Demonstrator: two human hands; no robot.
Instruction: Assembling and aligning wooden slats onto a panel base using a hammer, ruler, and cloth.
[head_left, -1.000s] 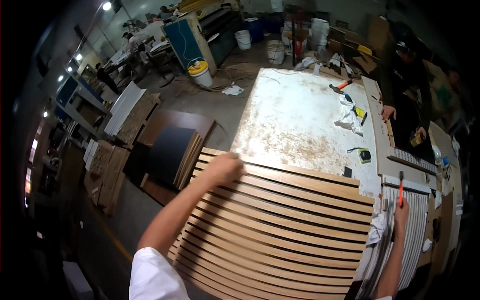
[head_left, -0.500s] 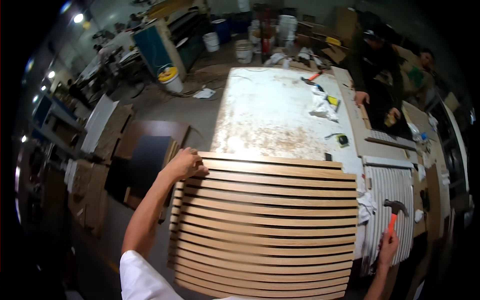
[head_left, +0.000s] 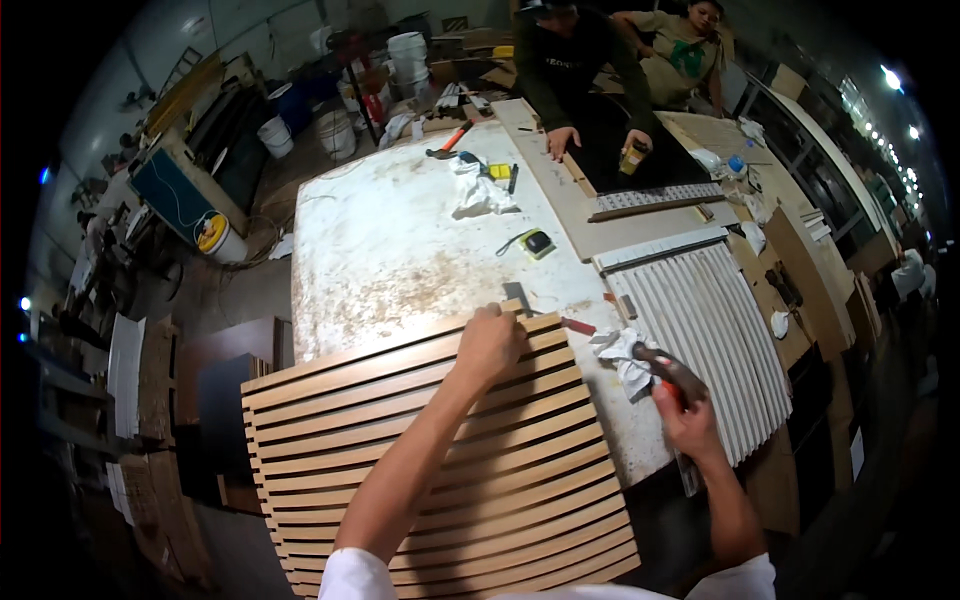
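Note:
A light wood slatted panel (head_left: 420,440) with dark gaps lies in front of me, tilted across the near end of the white worktable (head_left: 370,240). My left hand (head_left: 492,345) is closed at its far edge, near the far right corner; its fingertips are hidden. Beside that hand is a small dark grey block (head_left: 515,295). My right hand (head_left: 688,420) is closed round the orange-red handle of a hammer, whose dark head (head_left: 672,370) is raised to the right of the panel. Crumpled white paper or cloth (head_left: 630,362) lies behind the hammer head.
On the table lie another hammer (head_left: 449,142), a tape measure (head_left: 535,243) and a crumpled white cloth (head_left: 480,188). A white ribbed panel (head_left: 705,335) sits on the right. Across the table a person's hands (head_left: 563,142) rest at a black board. Dark boards (head_left: 228,395) stand left.
My view has swung right. My left hand has gone from the panel's far left corner to near its far right corner. The hammer in my right hand has come closer to the panel.

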